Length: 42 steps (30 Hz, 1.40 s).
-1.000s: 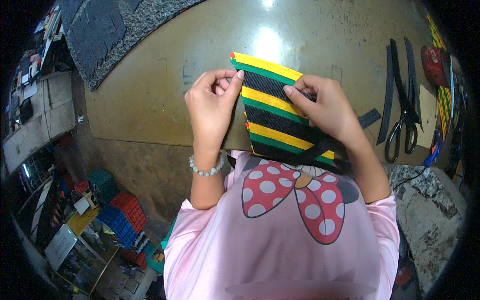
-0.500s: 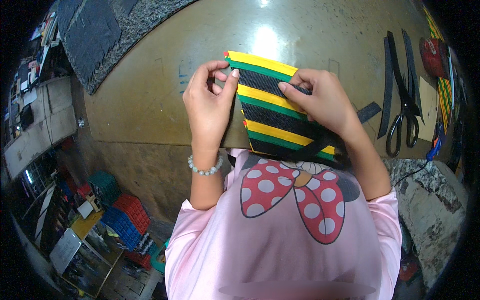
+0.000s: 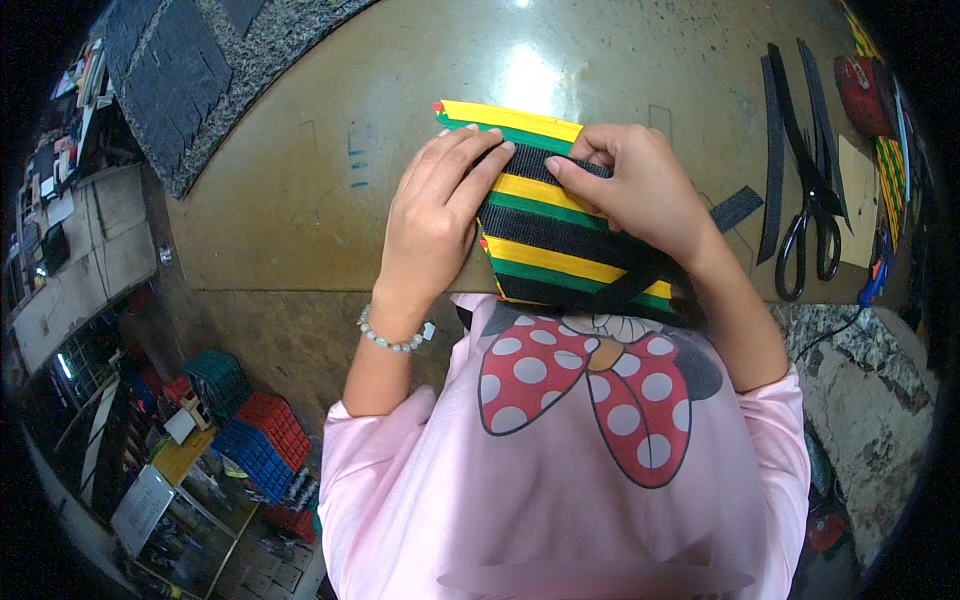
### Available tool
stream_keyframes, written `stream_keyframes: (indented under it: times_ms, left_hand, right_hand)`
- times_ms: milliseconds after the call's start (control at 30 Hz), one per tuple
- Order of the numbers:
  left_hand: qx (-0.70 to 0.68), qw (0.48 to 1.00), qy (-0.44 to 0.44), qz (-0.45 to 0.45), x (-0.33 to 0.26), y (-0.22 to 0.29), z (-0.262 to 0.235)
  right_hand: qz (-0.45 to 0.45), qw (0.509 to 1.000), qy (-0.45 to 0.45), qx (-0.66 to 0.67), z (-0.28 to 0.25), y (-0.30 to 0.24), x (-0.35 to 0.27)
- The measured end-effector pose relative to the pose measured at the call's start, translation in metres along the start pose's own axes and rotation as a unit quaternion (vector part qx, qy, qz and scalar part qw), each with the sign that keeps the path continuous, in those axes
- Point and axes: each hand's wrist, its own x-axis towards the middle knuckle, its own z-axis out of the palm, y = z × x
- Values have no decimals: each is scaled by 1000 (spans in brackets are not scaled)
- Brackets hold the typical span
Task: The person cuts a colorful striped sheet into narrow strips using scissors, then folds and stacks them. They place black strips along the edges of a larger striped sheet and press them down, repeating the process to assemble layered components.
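Observation:
A striped webbing panel (image 3: 560,229) in yellow, green and black lies at the table's front edge, against my shirt. My left hand (image 3: 447,185) is on its upper left part, thumb and fingertips drawn together on the green and black bands. On the right side, my right hand (image 3: 635,180) pinches the panel, thumb on top at a black band and fingers curled behind. Small red and yellow bits show along the panel's left edge. A loose black strap (image 3: 635,285) crosses its lower right corner. What lies beneath my palms is hidden.
Black-handled scissors (image 3: 808,225) lie at the right among black strips (image 3: 771,160). A short black piece (image 3: 737,209), a tan card (image 3: 858,200), a dark red object (image 3: 866,95) and a blue-handled tool (image 3: 877,268) are nearby. A rough dark slab (image 3: 200,90) covers the far left corner.
My left hand has moved right, from pinching the panel's left edge to lying over its upper bands. The panel's top has shifted slightly left. My right hand keeps its pinch.

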Motion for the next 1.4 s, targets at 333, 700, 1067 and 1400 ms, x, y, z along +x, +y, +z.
stream_keyframes:
  times_ms: [333,700,1067,1400]
  left_hand:
    - [68,996,-58,10,5,11,-10]
    - [9,993,-117,-22,-1,30,5]
    - [3,991,-132,-30,-4,28,6]
    - [32,989,-141,-21,0,31,2]
  right_hand:
    - [-12,1000,8,3,0,0,0]
    - [-83,988,74,-106,1,-3,-5]
    - [-56,979,126,-148,-11,14,-30]
    - [-79,976,148,-140,-7,19,-28]
